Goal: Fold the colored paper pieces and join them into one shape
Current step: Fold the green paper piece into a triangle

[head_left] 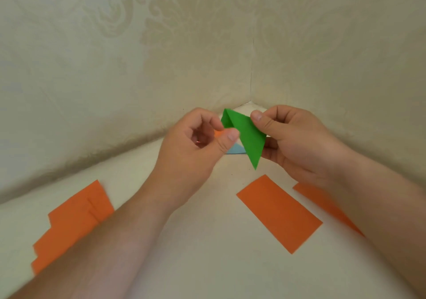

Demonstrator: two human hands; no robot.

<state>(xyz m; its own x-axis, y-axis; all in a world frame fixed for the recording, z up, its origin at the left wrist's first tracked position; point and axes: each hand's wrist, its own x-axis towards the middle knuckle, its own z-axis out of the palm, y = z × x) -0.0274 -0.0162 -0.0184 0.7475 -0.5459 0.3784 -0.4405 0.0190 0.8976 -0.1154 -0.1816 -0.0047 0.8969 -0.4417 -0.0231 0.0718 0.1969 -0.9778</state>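
Green paper, folded to a pointed strip, is pinched by right hand and left hand.

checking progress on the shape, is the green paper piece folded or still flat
Folded. The green paper piece shows a creased ridge at its top with a flap dropping behind, and tapers to a point, held off the table by the right hand.

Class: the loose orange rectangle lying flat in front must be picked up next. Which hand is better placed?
Probably the left hand: the right hand pinches the green folded piece, though the orange rectangle lies nearer it.
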